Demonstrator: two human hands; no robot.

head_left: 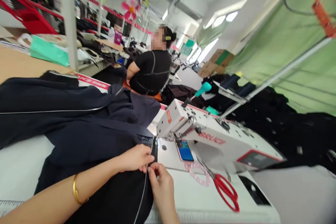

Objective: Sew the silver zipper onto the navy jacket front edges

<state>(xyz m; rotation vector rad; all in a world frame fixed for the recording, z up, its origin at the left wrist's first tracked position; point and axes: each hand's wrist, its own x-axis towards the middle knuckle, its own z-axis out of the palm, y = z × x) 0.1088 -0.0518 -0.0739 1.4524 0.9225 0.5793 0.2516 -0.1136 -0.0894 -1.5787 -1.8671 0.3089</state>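
A dark navy garment (pixel 86 140) is spread over the white sewing table and runs up to the needle area of a white sewing machine (pixel 210 136). Along its right edge lies a thin pale piping strip (pixel 142 196). My left hand (pixel 138 157), with a gold bangle at the wrist, pinches the garment's edge by this strip, just below the presser foot. Close beside it, my right hand (pixel 161 182) also pinches the edge, thumb against forefinger. The two hands nearly touch. Cloth hides part of the fingertips.
Right of my hands lie a phone (pixel 186 151), a pink beaded bracelet (pixel 201 175) and red-handled scissors (pixel 226 191). Another person (pixel 152 66) in black sits ahead. Dark clothes (pixel 283 140) are heaped at the right, behind a metal bar (pixel 278 70).
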